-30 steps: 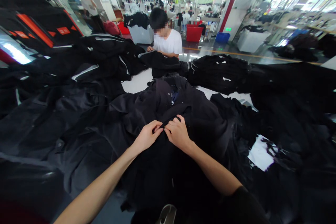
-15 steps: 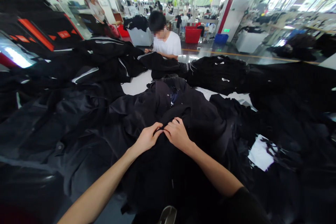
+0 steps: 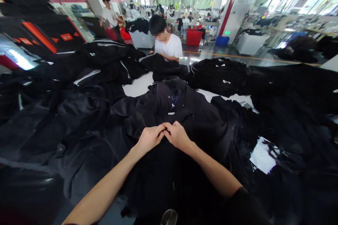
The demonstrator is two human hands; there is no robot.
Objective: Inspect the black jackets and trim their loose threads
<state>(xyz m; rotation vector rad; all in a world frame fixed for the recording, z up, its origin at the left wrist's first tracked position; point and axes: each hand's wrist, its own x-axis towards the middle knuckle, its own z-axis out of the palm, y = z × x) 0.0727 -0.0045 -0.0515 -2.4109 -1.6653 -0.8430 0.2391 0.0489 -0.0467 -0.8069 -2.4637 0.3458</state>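
A black garment [image 3: 206, 112] with small snaps near its collar lies spread in front of me. My left hand [image 3: 151, 137] pinches its front, thumb and fingers pressed together on the dark cloth. Right beside it, fingertips touching the left ones, my right hand [image 3: 178, 135] grips the same cloth. A small white label [image 3: 171, 113] shows just above my hands. The bit of fabric between the fingertips is mostly hidden by them.
Dark garments [image 3: 71, 112] cover the table on both sides. On the right lies a white scrap [image 3: 264, 156]. Across the table sits a person in a white shirt [image 3: 170, 45]; another person [image 3: 109, 15] stands at the back left. Red bin [image 3: 193, 37] stands behind.
My right fingers have come down and closed in against the left ones. The white label has come into view above them. The person at the back left has moved right.
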